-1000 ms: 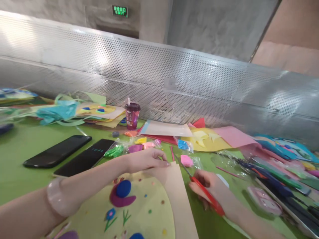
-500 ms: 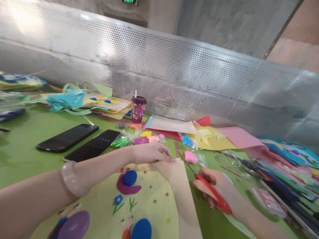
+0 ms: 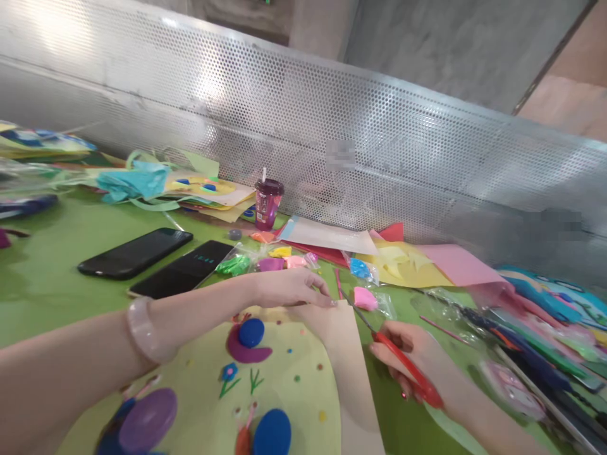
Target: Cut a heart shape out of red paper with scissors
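A cream paper sheet (image 3: 356,373) lies before me, bearing a pale yellow round (image 3: 265,392) with clay snails, a flower and dots. Near its far right corner, my left hand (image 3: 296,289) grips the far edge between thumb and fingers; part of that grip is hidden. To the right of the sheet, my right hand (image 3: 410,357) is closed around red-handled scissors (image 3: 403,357), seen nearly edge-on. Their thin metal blades point away and to the left, close to the sheet's right corner. Whether the blades touch the paper, I cannot tell.
Two phones (image 3: 135,253) lie on the green table at left. Beyond the sheet are bagged clay pieces (image 3: 365,298) and a purple cup (image 3: 268,203) with a straw. Coloured papers (image 3: 408,262) lie at the back; pens and a pink case (image 3: 512,388) at right.
The view has tilted down and shifted slightly, so background things sit a little to the right. Both hands keep nearly the same places on the sheet and scissors.
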`<act>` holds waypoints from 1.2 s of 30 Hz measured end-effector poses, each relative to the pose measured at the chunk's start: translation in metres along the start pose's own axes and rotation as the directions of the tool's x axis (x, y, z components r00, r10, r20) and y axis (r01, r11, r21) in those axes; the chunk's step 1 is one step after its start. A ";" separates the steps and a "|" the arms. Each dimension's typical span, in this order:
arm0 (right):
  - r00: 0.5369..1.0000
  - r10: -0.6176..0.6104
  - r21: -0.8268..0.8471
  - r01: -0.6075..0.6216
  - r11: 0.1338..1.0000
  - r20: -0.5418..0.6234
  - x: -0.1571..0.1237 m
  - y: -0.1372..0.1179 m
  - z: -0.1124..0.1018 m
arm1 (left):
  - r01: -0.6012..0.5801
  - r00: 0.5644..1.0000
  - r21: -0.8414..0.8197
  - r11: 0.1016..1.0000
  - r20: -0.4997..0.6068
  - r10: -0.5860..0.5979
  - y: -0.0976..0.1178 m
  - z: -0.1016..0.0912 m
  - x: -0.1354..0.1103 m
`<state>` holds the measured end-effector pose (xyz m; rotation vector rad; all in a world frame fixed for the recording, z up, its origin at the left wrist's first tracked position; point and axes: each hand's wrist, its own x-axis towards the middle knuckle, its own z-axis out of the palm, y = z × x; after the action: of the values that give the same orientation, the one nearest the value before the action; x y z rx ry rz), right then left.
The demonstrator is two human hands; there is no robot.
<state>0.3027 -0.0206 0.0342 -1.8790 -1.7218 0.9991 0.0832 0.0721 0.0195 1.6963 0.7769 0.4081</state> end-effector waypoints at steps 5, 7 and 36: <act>1.000 -0.009 -0.009 0.010 1.000 0.013 -0.002 -0.001 -0.001 | 0.010 1.000 -0.020 1.000 -0.011 -0.010 0.001 0.001 0.001; 1.000 -0.011 -0.025 0.011 1.000 0.013 -0.002 -0.001 -0.001 | 0.006 1.000 -0.023 1.000 -0.018 -0.006 0.001 0.001 0.001; 0.999 -0.016 -0.040 0.017 0.999 0.032 0.000 0.002 -0.003 | -0.018 1.000 -0.017 1.000 -0.021 0.018 -0.005 -0.001 0.004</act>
<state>0.3058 -0.0201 0.0347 -1.8805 -1.7857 1.0004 0.0841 0.0759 0.0149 1.6866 0.7723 0.4443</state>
